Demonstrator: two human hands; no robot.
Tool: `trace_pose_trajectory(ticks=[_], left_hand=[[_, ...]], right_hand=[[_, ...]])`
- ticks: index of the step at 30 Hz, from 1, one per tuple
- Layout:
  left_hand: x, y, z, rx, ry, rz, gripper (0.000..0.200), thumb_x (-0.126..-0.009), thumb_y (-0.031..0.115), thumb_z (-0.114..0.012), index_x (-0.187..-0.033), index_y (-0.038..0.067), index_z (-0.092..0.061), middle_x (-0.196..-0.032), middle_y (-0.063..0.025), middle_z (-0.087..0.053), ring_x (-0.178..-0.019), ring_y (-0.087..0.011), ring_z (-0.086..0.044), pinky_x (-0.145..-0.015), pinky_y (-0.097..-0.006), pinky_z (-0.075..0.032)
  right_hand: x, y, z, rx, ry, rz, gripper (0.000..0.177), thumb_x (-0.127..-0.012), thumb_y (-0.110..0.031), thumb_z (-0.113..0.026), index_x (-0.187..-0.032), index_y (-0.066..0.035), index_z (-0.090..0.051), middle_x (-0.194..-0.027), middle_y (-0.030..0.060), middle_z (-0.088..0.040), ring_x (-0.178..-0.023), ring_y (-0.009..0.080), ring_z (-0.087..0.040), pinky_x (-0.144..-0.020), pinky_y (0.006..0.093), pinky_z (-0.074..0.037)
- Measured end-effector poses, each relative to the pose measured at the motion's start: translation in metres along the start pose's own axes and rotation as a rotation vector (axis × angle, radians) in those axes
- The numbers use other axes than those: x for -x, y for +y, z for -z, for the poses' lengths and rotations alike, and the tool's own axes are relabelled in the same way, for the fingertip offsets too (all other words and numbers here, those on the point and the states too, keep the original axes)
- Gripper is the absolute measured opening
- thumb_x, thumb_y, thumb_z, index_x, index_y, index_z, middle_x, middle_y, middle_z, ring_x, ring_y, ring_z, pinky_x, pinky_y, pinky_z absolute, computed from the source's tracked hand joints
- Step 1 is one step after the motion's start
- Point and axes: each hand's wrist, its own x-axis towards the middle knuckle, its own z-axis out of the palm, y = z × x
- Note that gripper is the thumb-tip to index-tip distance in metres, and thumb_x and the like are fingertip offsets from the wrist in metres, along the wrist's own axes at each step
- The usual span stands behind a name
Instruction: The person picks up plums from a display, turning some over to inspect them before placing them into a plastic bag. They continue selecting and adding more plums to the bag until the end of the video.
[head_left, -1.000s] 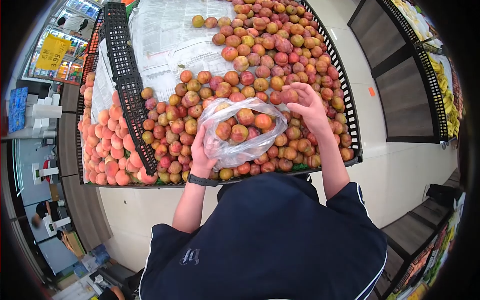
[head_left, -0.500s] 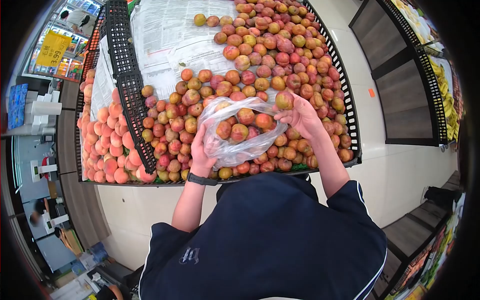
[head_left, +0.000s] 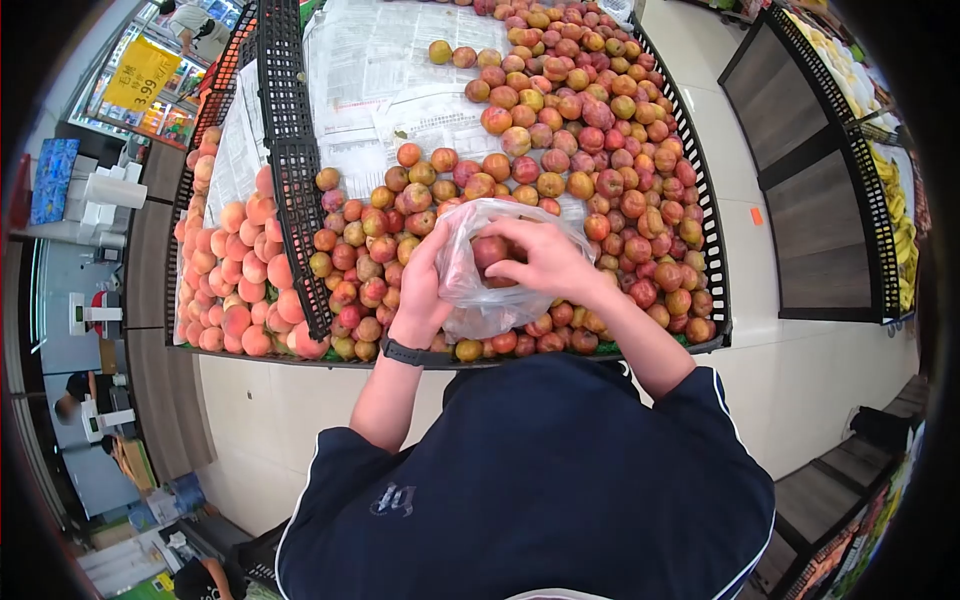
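A clear plastic bag (head_left: 478,322) with plums in it is held above the plum pile, its mouth facing up. My left hand (head_left: 425,285), with a dark band at the wrist, grips the bag's left side. Inside the mouth, the fingers of my right hand (head_left: 550,258) are curled around a reddish plum (head_left: 489,252). The back of that hand hides part of the bag and most of the fruit inside. Loose red and yellow-green plums (head_left: 610,183) lie all around the bag in the display.
A black perforated divider (head_left: 287,130) separates the plums from peaches (head_left: 240,250) on the left. Newspaper (head_left: 365,80) lines the display behind. The black crate rim (head_left: 712,250) bounds the right side. A yellow price sign (head_left: 143,75) hangs at upper left.
My right hand has moved left with a plum, from beside the bag into its mouth. My left hand still holds the bag. The view has shifted slightly.
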Motion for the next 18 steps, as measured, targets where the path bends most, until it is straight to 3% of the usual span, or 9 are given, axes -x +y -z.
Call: trace_pose_trajectory(ticks=[1, 2, 4, 5, 8, 12, 14, 18], left_hand=[[-0.002, -0.002, 0.007, -0.002, -0.038, -0.002, 0.042, -0.108, 0.027, -0.042, -0.141, 0.003, -0.050, -0.130, -0.0076, -0.063, -0.114, -0.0158, -0.061, -0.096, -0.0315, -0.050], [-0.003, -0.003, 0.012, -0.003, -0.076, -0.003, 0.043, -0.107, 0.028, -0.042, -0.142, 0.003, -0.049, -0.133, -0.0088, -0.061, -0.120, -0.0173, -0.060, -0.101, -0.0330, -0.049], [-0.003, -0.005, 0.009, 0.036, -0.016, 0.008, 0.043, -0.108, 0.029, -0.040, -0.142, 0.003, -0.049, -0.132, -0.0074, -0.062, -0.115, -0.0167, -0.061, -0.096, -0.0325, -0.051], [-0.003, -0.008, 0.008, 0.056, 0.015, 0.020, 0.043, -0.108, 0.030, -0.040, -0.142, 0.004, -0.050, -0.131, -0.0067, -0.062, -0.113, -0.0164, -0.062, -0.094, -0.0323, -0.052], [-0.007, -0.017, 0.022, 0.090, 0.022, 0.031, 0.045, -0.108, 0.031, -0.040, -0.143, 0.005, -0.048, -0.135, -0.0073, -0.060, -0.118, -0.0179, -0.060, -0.099, -0.0346, -0.050], [-0.007, -0.025, 0.042, 0.140, -0.048, -0.009, 0.046, -0.108, 0.032, -0.039, -0.147, 0.007, -0.044, -0.141, -0.0071, -0.056, -0.124, -0.0201, -0.056, -0.104, -0.0375, -0.047], [-0.003, -0.026, 0.034, 0.136, 0.020, -0.026, 0.047, -0.108, 0.033, -0.039, -0.148, 0.007, -0.043, -0.143, -0.0075, -0.054, -0.125, -0.0208, -0.055, -0.105, -0.0382, -0.046], [0.000, -0.035, 0.055, 0.174, -0.121, -0.034, 0.048, -0.109, 0.034, -0.038, -0.148, 0.007, -0.043, -0.141, -0.0074, -0.055, -0.124, -0.0210, -0.056, -0.105, -0.0386, -0.045]], right_hand=[[-0.003, 0.005, -0.013, 0.152, 0.139, 0.117, 0.038, -0.083, -0.016, -0.073, -0.117, -0.004, -0.062, -0.112, 0.0187, -0.066, -0.104, 0.0394, -0.063, -0.089, 0.0456, -0.051], [-0.006, 0.011, -0.016, 0.200, 0.148, 0.080, 0.037, -0.084, -0.016, -0.072, -0.118, -0.004, -0.061, -0.112, 0.0189, -0.066, -0.105, 0.0395, -0.063, -0.089, 0.0460, -0.051], [-0.015, 0.019, -0.016, 0.296, 0.167, -0.004, 0.035, -0.086, -0.014, -0.069, -0.119, -0.004, -0.060, -0.113, 0.0191, -0.066, -0.106, 0.0397, -0.062, -0.088, 0.0468, -0.051], [-0.016, 0.021, -0.021, 0.395, 0.297, 0.063, 0.035, -0.087, -0.012, -0.067, -0.120, -0.004, -0.060, -0.113, 0.0194, -0.066, -0.106, 0.0401, -0.062, -0.087, 0.0479, -0.051], [-0.010, 0.023, -0.015, 0.414, 0.209, 0.026, 0.038, -0.088, -0.009, -0.066, -0.125, -0.002, -0.060, -0.114, 0.0196, -0.067, -0.110, 0.0382, -0.062, -0.092, 0.0438, -0.051], [0.013, 0.025, 0.008, 0.303, 0.342, 0.117, 0.029, -0.089, -0.004, -0.064, -0.118, 0.000, -0.066, -0.113, 0.0174, -0.070, -0.105, 0.0328, -0.067, -0.089, 0.0391, -0.054], [0.031, 0.027, 0.036, 0.320, 0.399, 0.135, 0.027, -0.088, 0.001, -0.061, -0.113, -0.001, -0.069, -0.109, 0.0157, -0.071, -0.098, 0.0288, -0.070, -0.085, 0.0372, -0.056], [0.059, 0.033, 0.073, 0.123, 0.605, -0.284, 0.019, -0.091, 0.002, -0.059, -0.105, 0.000, -0.072, -0.095, 0.0117, -0.074, -0.088, 0.0191, -0.072, -0.074, 0.0310, -0.056]])
